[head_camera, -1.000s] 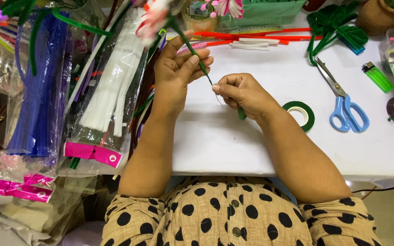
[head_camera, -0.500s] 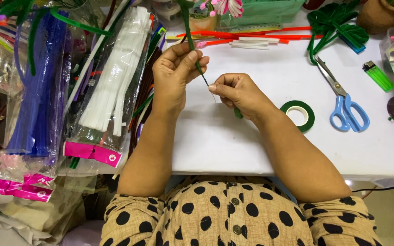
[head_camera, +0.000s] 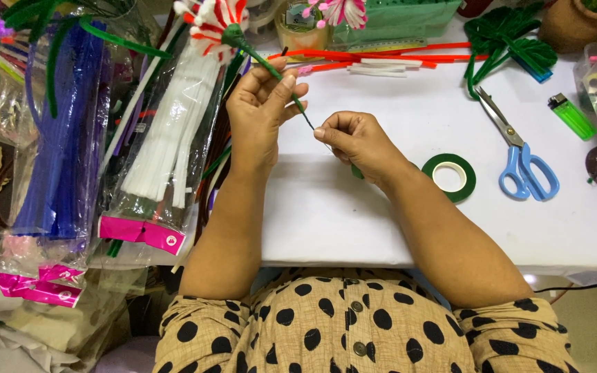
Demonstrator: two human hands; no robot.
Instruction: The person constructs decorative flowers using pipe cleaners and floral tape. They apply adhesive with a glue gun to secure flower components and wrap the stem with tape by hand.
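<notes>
The left hand (head_camera: 260,114) pinches the flower stem (head_camera: 271,72) above the table's (head_camera: 354,214) near edge; the right hand (head_camera: 357,141) grips green tape (head_camera: 358,171). Uneven tension could snap or bunch the tape.

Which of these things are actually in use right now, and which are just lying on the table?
In use: left hand, right hand, flower stem, green tape roll.
Lying about: scissors, lighter, white pipe cleaner pack, blue pipe cleaner pack.
</notes>
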